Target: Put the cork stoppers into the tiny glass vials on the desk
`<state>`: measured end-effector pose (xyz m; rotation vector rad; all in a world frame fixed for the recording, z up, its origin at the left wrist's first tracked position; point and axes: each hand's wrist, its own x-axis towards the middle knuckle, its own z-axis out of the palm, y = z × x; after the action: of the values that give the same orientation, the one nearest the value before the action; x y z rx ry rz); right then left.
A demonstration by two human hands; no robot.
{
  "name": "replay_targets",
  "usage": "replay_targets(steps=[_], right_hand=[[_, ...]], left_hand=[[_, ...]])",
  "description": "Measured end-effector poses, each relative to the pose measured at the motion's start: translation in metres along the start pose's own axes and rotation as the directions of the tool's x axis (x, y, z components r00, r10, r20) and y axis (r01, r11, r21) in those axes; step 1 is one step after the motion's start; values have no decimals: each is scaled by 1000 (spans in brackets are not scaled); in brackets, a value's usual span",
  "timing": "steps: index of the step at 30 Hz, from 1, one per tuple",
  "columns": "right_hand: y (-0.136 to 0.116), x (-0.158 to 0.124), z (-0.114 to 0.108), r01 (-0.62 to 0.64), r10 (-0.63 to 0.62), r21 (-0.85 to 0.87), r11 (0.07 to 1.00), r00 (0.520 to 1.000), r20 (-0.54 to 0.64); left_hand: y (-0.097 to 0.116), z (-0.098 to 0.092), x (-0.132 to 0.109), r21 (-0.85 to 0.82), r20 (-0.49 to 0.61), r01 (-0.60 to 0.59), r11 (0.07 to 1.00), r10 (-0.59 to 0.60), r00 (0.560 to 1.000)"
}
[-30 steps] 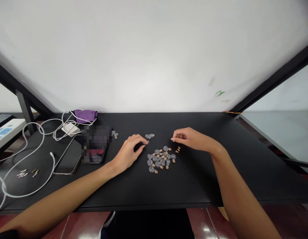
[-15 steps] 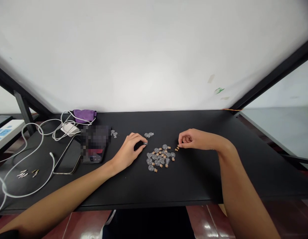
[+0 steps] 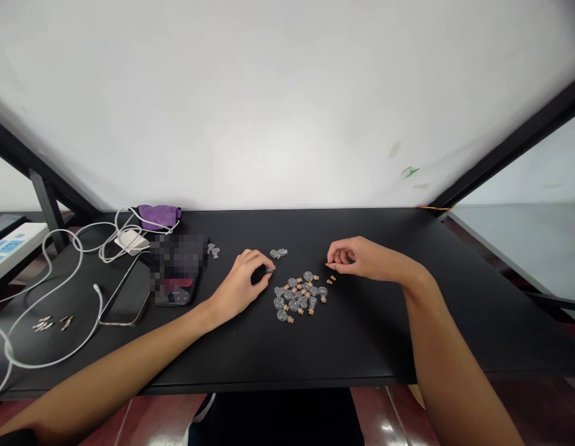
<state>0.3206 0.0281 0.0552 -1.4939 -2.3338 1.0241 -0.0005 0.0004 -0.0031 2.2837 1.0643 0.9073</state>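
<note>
My left hand (image 3: 245,277) is closed around a tiny glass bottle (image 3: 269,270), pinched at the fingertips. To the right, my right hand (image 3: 347,255) pinches a small cork (image 3: 328,265) between thumb and finger, just above the table. Two more corks (image 3: 331,280) lie on the table below that hand. Between my hands spreads a cluster of several small clear bottles (image 3: 294,304) with corks in their necks. A few bottles without visible corks (image 3: 278,253) lie behind the cluster, and others (image 3: 214,249) lie farther left.
Two phones (image 3: 127,291) (image 3: 178,291) lie on the black table (image 3: 250,353), one partly blurred out. White cables (image 3: 50,365), a white charger (image 3: 131,241) and a purple pouch (image 3: 160,215) occupy the left. Small metallic pieces (image 3: 43,324) sit near the cable. A white wall (image 3: 278,111) rises behind.
My right hand has lifted a cork off the table and moved slightly left with it. My left hand, still holding the bottle, has shifted only slightly.
</note>
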Motion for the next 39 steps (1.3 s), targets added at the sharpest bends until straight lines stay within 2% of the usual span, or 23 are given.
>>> replay_targets(steps=[3,7,12,16,23,30,39], right_hand=[[-11,3,6,109,-105,36,993,987,-120],[-30,11,23,249,-213,142,958,950,-228],[-47,22,48,336,-270,227,914,921,-280],[-51,27,58,389,-299,299,871,904,-305],[-50,31,66,408,-315,357,840,904,-291],[-49,33,69,416,-318,383,825,901,-294],[-48,34,68,364,-254,418,832,921,-296]], left_hand=[[3,-1,0,-36,-44,-2,999,0,999],[8,-2,-1,-101,-108,-42,994,31,994],[12,-3,-1,-108,-170,-106,988,86,982],[13,-3,-2,-118,-196,-122,985,98,976],[10,0,-2,-234,-202,-145,961,98,975],[5,1,-4,-263,-184,-107,959,59,981],[3,2,-5,-284,-190,-103,953,49,981]])
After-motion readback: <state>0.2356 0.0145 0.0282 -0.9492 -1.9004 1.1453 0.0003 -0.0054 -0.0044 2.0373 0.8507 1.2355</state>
